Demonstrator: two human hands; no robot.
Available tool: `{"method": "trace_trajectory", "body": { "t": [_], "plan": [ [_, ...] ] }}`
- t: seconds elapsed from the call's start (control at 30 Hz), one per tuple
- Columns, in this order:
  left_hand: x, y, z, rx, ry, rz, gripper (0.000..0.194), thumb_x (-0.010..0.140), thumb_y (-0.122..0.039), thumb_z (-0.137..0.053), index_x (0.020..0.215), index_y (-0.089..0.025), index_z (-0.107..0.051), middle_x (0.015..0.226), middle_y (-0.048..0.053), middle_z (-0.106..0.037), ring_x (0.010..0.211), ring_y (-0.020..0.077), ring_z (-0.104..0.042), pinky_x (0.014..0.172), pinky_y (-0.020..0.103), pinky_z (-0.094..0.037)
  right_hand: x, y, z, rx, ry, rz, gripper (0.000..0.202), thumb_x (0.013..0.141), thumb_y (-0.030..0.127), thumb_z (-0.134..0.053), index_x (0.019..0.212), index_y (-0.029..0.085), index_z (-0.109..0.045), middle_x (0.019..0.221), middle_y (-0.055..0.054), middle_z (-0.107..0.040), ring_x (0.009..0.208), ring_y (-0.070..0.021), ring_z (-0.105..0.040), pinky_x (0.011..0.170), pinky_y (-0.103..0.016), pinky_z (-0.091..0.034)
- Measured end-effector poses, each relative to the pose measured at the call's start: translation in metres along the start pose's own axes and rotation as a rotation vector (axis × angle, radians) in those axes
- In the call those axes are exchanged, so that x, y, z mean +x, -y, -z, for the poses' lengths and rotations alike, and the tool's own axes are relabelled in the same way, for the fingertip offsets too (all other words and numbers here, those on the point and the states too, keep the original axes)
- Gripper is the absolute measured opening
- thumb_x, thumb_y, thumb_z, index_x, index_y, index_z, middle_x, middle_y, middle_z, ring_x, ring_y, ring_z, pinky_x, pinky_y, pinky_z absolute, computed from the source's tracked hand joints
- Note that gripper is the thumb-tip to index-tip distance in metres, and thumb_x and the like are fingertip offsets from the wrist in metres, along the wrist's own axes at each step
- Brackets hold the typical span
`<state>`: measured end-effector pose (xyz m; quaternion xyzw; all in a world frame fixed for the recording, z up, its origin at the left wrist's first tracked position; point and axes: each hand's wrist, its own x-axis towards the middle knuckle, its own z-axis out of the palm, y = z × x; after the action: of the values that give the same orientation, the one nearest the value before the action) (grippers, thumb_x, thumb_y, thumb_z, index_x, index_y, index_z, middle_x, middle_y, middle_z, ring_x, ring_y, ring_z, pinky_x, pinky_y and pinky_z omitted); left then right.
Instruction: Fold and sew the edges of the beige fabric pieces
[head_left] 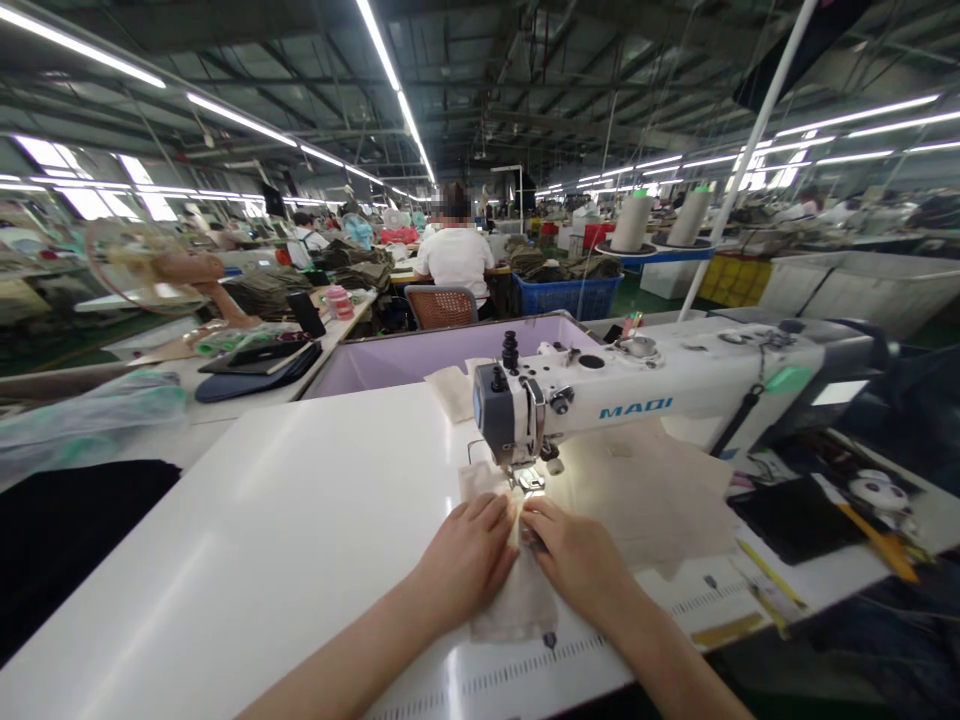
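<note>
A strip of beige fabric (517, 610) lies under the presser foot (531, 480) of a white sewing machine (637, 395) and runs toward me. My left hand (472, 550) rests flat on its left side, fingers stretched toward the needle area. On the right side, my right hand (574, 550) has bent fingers closed at the cloth, just in front of the foot. Something small and dark shows between its thumb and fingers, too unclear to name. A wider beige fabric panel (645, 500) spreads under the machine arm. The needle tip is hard to make out.
Behind the machine stands a lilac bin (450, 350), with a beige piece (452, 392) at its edge. To the right lie a black pad (795, 515) and orange-handled tool (881, 540). Two thread cones (631, 222) stand behind. A person in white (456, 260) sits ahead.
</note>
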<state>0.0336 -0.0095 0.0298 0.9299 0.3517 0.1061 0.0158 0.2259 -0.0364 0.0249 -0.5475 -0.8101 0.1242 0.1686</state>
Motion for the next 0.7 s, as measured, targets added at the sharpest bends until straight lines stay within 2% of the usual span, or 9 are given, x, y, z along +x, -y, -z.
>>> {"method": "trace_trajectory", "body": {
  "t": [0.13,0.23,0.37,0.5,0.6,0.67,0.7],
  "plan": [
    [-0.008,-0.002,-0.008,0.001,-0.051,0.022,0.045,0.097,-0.033,-0.055,0.138,-0.016,-0.051,0.143,0.016,-0.056,0.134,0.0321,-0.050,0.111,0.050,-0.045,-0.007,0.002,-0.004,0.010,-0.012,0.002,0.034,0.089,0.006,-0.054,0.117,0.023,-0.063,0.127,-0.003,-0.064,0.102,-0.0212,-0.068,0.082,-0.027,-0.051],
    [-0.012,-0.004,-0.012,-0.008,-0.061,0.028,0.051,0.098,-0.037,-0.054,0.144,-0.016,-0.045,0.146,0.017,-0.053,0.138,0.0325,-0.047,0.114,0.051,-0.041,-0.018,0.004,-0.012,0.000,-0.058,-0.059,0.040,0.086,0.006,-0.056,0.121,0.023,-0.060,0.130,-0.006,-0.062,0.099,-0.0226,-0.069,0.078,-0.028,-0.053],
    [-0.015,0.001,-0.011,-0.006,-0.021,0.041,0.053,0.097,-0.036,-0.056,0.145,-0.015,-0.044,0.150,0.016,-0.050,0.141,0.0325,-0.043,0.116,0.050,-0.040,-0.036,0.003,-0.026,-0.010,-0.161,-0.129,0.022,0.092,0.011,-0.049,0.105,0.023,-0.062,0.103,-0.006,-0.065,0.080,-0.0221,-0.069,0.063,-0.029,-0.051],
    [-0.024,0.007,0.006,0.025,0.043,0.082,0.053,0.098,-0.035,-0.056,0.145,-0.015,-0.043,0.152,0.016,-0.047,0.142,0.0327,-0.042,0.116,0.050,-0.039,-0.043,-0.001,-0.032,0.005,-0.226,-0.080,0.021,0.099,0.018,-0.039,0.100,0.025,-0.060,0.095,-0.005,-0.063,0.072,-0.0214,-0.067,0.058,-0.030,-0.048],
    [-0.037,-0.006,0.026,0.023,0.064,0.135,0.057,0.093,-0.042,-0.063,0.142,-0.019,-0.046,0.151,0.016,-0.048,0.137,0.0359,-0.046,0.112,0.055,-0.042,-0.042,-0.003,-0.034,0.024,-0.244,-0.058,0.023,0.098,0.017,-0.038,0.103,0.025,-0.059,0.096,-0.005,-0.063,0.073,-0.0208,-0.068,0.059,-0.029,-0.048],
    [-0.045,-0.020,0.036,-0.029,0.117,0.141,0.063,0.084,-0.046,-0.071,0.138,-0.024,-0.048,0.143,0.013,-0.054,0.122,0.0341,-0.058,0.100,0.050,-0.052,-0.041,-0.002,-0.034,0.033,-0.242,-0.044,0.023,0.097,0.016,-0.039,0.105,0.024,-0.059,0.097,-0.005,-0.063,0.073,-0.0206,-0.068,0.060,-0.029,-0.048],
    [-0.047,-0.025,0.037,-0.055,0.174,0.135,0.057,0.082,-0.041,-0.071,0.133,-0.026,-0.051,0.136,0.010,-0.059,0.110,0.0308,-0.065,0.091,0.045,-0.057,-0.042,-0.001,-0.034,0.032,-0.242,-0.043,0.023,0.096,0.015,-0.040,0.105,0.024,-0.059,0.096,-0.005,-0.063,0.073,-0.0204,-0.067,0.060,-0.029,-0.048]
  ]
}}
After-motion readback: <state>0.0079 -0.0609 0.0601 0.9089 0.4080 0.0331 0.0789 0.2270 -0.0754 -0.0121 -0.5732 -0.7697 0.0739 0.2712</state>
